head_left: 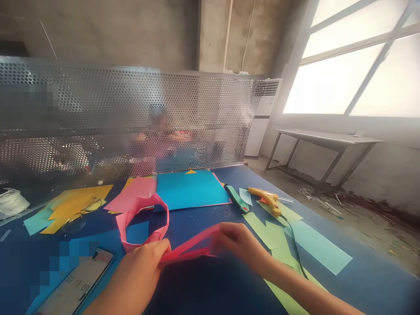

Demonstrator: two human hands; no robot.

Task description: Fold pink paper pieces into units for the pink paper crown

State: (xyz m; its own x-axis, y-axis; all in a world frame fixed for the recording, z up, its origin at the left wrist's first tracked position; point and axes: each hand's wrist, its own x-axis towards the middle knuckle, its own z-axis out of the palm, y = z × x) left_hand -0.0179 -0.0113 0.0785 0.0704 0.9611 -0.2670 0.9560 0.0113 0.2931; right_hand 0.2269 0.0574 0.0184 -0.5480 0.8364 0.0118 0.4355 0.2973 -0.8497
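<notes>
Far left: white roll (13,202) at the table's edge. Next to it, yellow paper (80,197) with a pale blue piece (38,221) beside it; a pair of glasses lies partly over the yellow. Nearer the viewer, a phone (77,284) rests face up on blue paper, display reading 00:18:09.

Right of the phone: pink paper ring (123,232), folded in facets, on the table just beyond the left hand (138,267). Contact between ring and hand: cannot tell. Flat pink sheet (134,192) behind the ring.

Left hand closed, thumb and fingers pinching the left end of a pink strip (187,253). Strip is held above the table, right of the ring, between the two hands; two strands visible, partly blurred. Behind it, a large blue sheet (188,190) bearing a small yellow triangle (190,172) at its far edge.

Right hand (243,243) gripping the strip's other end with bent fingers; fingertips blurred. Beyond this hand, a green cutter (236,199) by the sheet's corner, then a yellow glue gun (267,199), its cord trailing toward the viewer across green paper (278,238).

Rightmost on the table: pale blue strip (320,247), lying flat.
</notes>
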